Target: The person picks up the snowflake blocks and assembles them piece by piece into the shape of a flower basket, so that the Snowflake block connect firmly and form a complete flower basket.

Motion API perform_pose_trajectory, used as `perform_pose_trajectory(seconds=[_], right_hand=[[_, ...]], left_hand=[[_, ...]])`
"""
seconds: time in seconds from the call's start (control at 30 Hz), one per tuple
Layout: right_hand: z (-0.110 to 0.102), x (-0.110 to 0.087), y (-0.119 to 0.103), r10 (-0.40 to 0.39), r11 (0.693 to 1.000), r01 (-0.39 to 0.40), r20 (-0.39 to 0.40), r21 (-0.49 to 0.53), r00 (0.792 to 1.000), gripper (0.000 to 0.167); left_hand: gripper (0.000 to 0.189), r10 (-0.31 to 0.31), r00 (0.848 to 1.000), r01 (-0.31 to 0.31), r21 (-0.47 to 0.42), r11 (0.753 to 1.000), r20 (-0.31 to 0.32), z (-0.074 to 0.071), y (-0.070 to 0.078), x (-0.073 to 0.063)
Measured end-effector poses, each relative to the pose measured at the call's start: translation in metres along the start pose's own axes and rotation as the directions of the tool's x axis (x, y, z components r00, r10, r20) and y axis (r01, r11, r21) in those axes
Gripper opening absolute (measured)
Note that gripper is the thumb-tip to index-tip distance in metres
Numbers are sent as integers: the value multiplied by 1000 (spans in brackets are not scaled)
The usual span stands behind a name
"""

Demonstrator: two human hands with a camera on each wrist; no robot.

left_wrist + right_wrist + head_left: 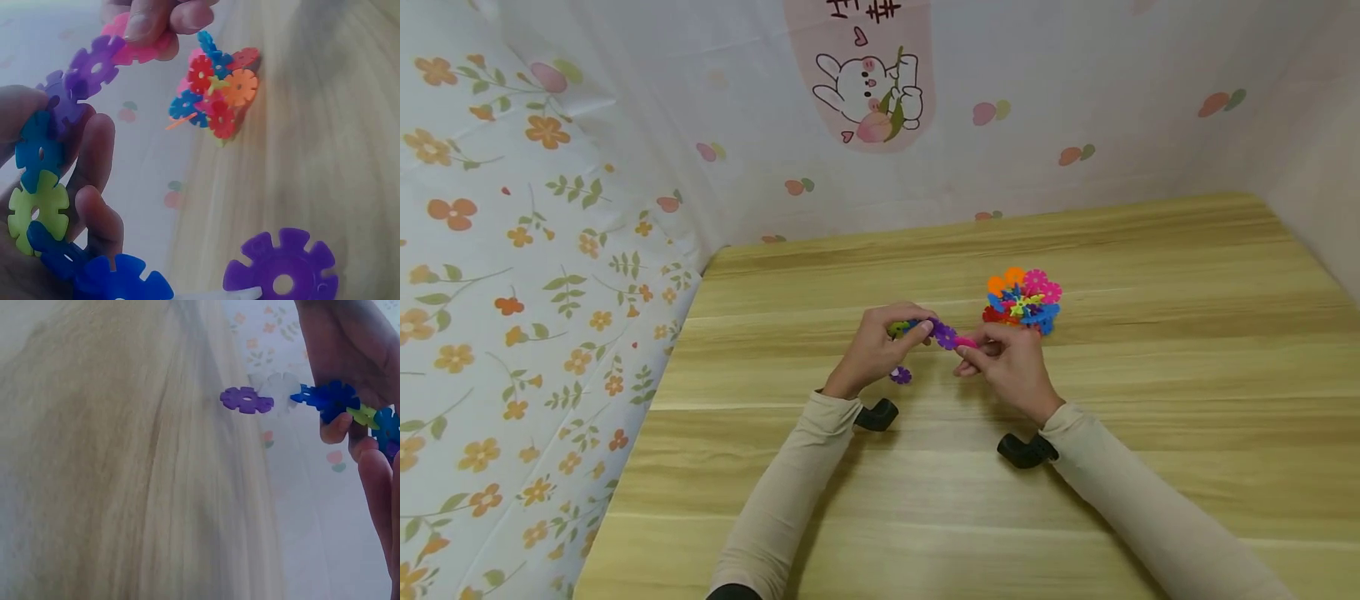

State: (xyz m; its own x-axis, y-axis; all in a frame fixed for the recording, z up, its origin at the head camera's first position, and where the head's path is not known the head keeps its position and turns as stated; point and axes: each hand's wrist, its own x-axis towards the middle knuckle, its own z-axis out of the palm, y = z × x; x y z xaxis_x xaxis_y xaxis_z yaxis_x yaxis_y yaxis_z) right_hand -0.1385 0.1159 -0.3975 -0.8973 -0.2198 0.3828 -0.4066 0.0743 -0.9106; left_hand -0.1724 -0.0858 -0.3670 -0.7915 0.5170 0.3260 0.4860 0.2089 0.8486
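My left hand holds a chain of interlocked plastic snowflake discs, its thumb and fingers pinching near a purple disc. In the left wrist view the chain runs down through a teal disc, a lime disc and a blue disc. Its lower end hangs free past the hand, with a clear-white disc and a purple end disc in the right wrist view. At the chain's other end, my right hand pinches a pink disc that meets the purple one. Whether they are locked is unclear.
A cluster of joined multicoloured snowflake discs sits on the wooden table just beyond my right hand. Black wrist mounts stick out below both sleeves. A printed cloth hangs behind the table, and a floral one at the left.
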Motion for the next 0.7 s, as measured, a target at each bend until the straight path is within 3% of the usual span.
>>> perform_pose_trajectory(seconds=[0.17,0.43,0.7], right_hand=[[-1,1,-2,43,999,-43,17,-8,999,5],[-6,5,-11,30,984,-23,40,-175,999,6],[-11,7,17,128,975,-108,94,-195,987,3]], left_hand=[[19,-14,1000,14,1,1000,-2,-2,-3,0],[18,-26,1000,26,35,999,6,-10,0,2],[17,-15,999,13,54,998,46,-6,3,6]])
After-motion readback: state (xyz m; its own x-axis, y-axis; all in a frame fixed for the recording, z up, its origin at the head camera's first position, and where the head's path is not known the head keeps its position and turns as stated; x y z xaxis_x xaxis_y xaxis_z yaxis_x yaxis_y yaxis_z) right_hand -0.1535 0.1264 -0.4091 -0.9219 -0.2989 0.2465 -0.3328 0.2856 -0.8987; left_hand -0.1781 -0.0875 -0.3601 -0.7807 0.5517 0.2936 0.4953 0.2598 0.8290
